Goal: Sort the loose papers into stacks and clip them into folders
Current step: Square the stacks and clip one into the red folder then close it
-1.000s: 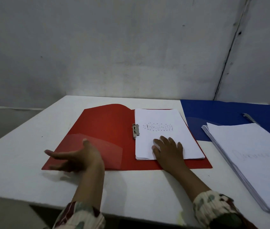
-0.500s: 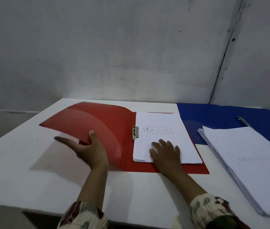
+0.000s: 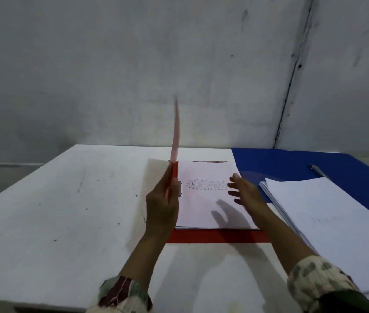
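Left hand (image 3: 161, 205) grips the red cover (image 3: 175, 134) upright (edge-on); right hand (image 3: 245, 191) hovers, fingers (image 3: 233, 185) spread, above the papers (image 3: 204, 211).

white table (image 3: 66, 211), grey wall (image 3: 133, 64) behind, dark vertical seam (image 3: 292, 82)

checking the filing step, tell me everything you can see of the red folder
The red folder lies on the white table, thin and plastic-looking. Its back cover is flat under a white paper stack bearing a hand-drawn label, with a metal clip at the spine. Its front cover stands nearly upright, motion-blurred, held at its edge by the left hand. The right hand hovers open above the stack.
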